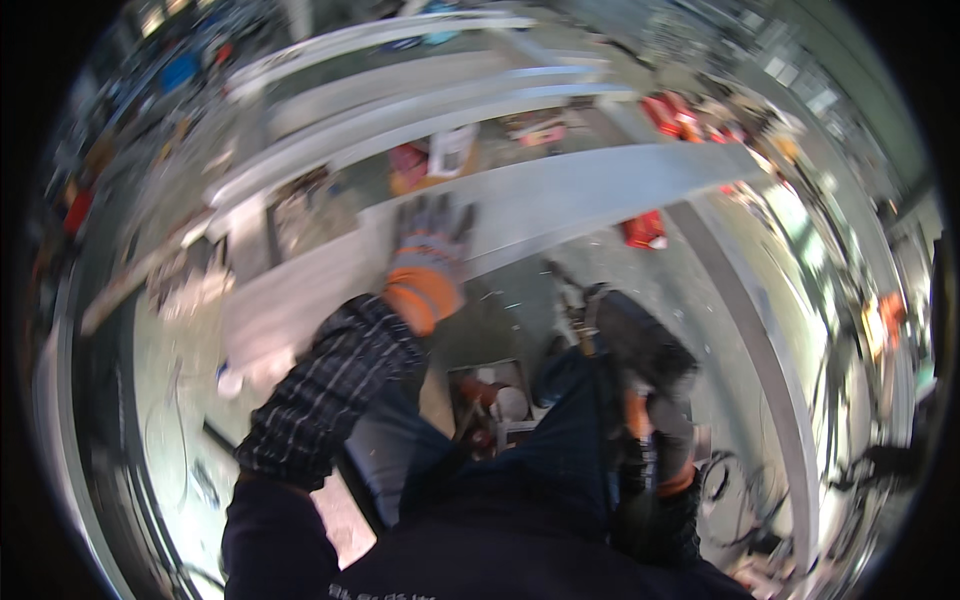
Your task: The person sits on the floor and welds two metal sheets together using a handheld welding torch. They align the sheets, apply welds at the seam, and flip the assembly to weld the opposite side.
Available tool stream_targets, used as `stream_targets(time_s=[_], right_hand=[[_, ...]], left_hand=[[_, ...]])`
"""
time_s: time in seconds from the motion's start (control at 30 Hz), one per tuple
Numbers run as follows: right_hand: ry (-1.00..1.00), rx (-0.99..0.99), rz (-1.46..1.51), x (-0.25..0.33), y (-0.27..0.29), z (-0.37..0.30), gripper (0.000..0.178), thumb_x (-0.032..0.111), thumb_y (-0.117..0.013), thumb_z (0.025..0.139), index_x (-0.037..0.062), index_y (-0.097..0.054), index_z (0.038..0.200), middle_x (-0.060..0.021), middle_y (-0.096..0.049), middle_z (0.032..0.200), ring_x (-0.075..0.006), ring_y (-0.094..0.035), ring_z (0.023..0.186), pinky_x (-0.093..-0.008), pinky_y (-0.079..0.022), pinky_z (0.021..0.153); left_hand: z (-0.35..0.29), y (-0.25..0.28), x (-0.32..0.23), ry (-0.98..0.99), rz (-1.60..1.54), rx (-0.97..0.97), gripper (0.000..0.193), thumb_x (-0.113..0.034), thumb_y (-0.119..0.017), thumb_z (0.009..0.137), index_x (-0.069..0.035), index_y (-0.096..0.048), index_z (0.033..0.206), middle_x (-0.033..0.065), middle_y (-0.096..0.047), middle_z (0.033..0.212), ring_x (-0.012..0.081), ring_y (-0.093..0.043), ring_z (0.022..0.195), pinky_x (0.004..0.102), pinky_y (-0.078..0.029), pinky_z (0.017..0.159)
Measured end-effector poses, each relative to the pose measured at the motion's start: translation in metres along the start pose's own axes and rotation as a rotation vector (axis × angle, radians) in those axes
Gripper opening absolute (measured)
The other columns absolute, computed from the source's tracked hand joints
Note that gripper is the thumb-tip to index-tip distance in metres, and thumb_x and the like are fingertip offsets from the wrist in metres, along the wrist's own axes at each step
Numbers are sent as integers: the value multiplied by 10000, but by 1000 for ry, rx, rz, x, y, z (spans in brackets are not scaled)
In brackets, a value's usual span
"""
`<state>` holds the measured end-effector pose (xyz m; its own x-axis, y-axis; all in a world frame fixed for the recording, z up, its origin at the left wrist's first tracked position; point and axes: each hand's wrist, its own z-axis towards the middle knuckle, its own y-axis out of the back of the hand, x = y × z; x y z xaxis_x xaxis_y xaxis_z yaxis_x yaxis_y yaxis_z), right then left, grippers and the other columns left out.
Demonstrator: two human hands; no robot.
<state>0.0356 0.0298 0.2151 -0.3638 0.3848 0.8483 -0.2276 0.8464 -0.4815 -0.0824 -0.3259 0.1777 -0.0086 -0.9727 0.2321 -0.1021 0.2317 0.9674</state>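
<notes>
My left hand [432, 240], in a grey glove with an orange cuff, lies with its fingers spread on a long pale metal panel [590, 195]. The panel runs across in front of me. At my right side, my right hand [668, 430], gloved too, is closed round the grip of a dark power drill [640, 340]. The drill's narrow front end points up and left, apart from the panel. Motion blurs the picture, and my right fingers are partly hidden.
Beyond the panel lie more long metal bars [400, 125]. A grey metal beam [750, 310] curves down the right side. Between my legs stands an open box [490, 395] of small parts. A red item [645, 230] lies beside the panel, cables [740, 490] at lower right.
</notes>
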Motion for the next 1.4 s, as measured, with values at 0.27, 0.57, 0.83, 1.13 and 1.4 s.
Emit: stream_targets(time_s=[0.27, 0.57, 0.83, 1.13, 1.4], right_hand=[[-156, 1, -9, 43, 22, -16, 454, 296, -650, 883, -47, -637, 1179, -172, -701, 936, -251, -688, 681, -357, -574, 602], [-72, -14, 144, 23, 73, -14, 542, 389, -697, 872, -45, -619, 1187, -194, -696, 889, -282, -697, 647, -374, -604, 571], [59, -22, 182, 8, 91, -21, 521, 439, -628, 953, -61, -612, 1099, -194, -686, 884, -291, -668, 598, -377, -556, 493], [49, 31, 119, 10, 104, -24, 476, 347, -590, 999, -83, -602, 1204, -203, -696, 883, -281, -682, 624, -388, -583, 553], [3, 92, -48, 17, 92, -17, 520, 347, -652, 957, -76, -596, 1255, -208, -701, 919, -285, -695, 681, -380, -588, 582]], left_hand=[[27, -51, -20, 24, 122, -159, 984, -429, -723, 877, -159, -221, 1679, 250, -248, 1691, 501, -304, 1515, 579, -255, 1238], [-7, -11, -46, -73, 180, -164, 807, -269, -504, 954, -16, -193, 1654, 309, -305, 1650, 517, -346, 1493, 589, -284, 1229], [-21, 78, -36, -121, -245, 26, 696, -249, -644, 810, -11, -505, 1449, 283, -676, 1225, 419, -685, 1103, 489, -541, 948], [45, 109, 50, -72, -472, 159, 731, -393, -806, 707, -42, -609, 1317, 220, -735, 1117, 384, -705, 1018, 445, -544, 888], [36, 91, 54, 39, -306, 42, 750, -490, -753, 768, -49, -584, 1350, 241, -707, 1161, 414, -672, 1099, 484, -538, 933]])
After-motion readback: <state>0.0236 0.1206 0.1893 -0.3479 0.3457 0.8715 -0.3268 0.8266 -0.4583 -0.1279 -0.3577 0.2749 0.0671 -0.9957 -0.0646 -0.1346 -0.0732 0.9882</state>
